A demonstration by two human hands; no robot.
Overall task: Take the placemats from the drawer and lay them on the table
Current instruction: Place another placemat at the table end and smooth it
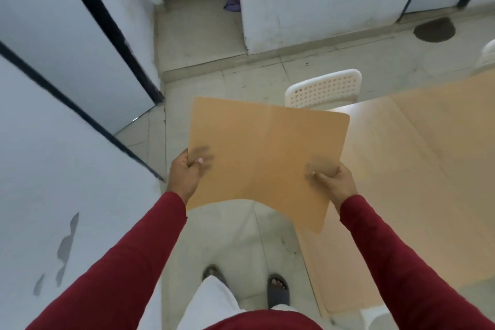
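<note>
A tan, flat placemat hangs in the air at the middle of the view, over the floor and just left of the table. My left hand pinches its left edge, thumb on top. My right hand grips its near right edge, thumb on top. The mat's near edge sags a little between the hands. Whether it is a single mat or a stack cannot be told. The light wooden table fills the right side, its surface bare where it shows. No drawer is visible.
A white perforated chair stands at the table's far end, and another white chair edge shows at far right. White cabinet panels with black edges line the left. Pale tiled floor lies under my feet.
</note>
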